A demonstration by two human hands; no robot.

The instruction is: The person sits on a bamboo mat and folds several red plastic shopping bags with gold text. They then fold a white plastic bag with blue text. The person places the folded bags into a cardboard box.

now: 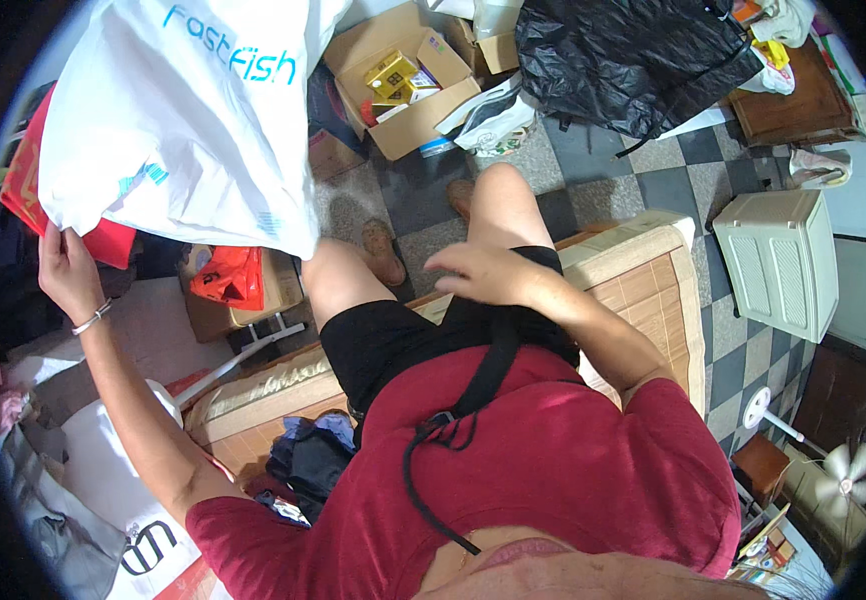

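My left hand (69, 274), with a bracelet at the wrist, pinches the lower left corner of a large white plastic bag (200, 142) that bears blue lettering. The bag hangs spread out at the upper left, its lower right edge beside my knee. Behind it show red bags (114, 244), partly hidden. Over my lap, above the black shorts, is my right hand (478, 274), fingers apart and holding nothing. A crumpled red plastic bag (232, 279) lies on a cardboard box (275, 285) below the white bag.
An open cardboard box (418, 120) with yellow packages stands on the checkered floor ahead. Right of it lies a black bag (628, 67). A pale plastic cabinet (778, 262) and a fan (845, 484) are at the right. Dark clothing (313, 457) rests on the bed mat (643, 300) I sit on.
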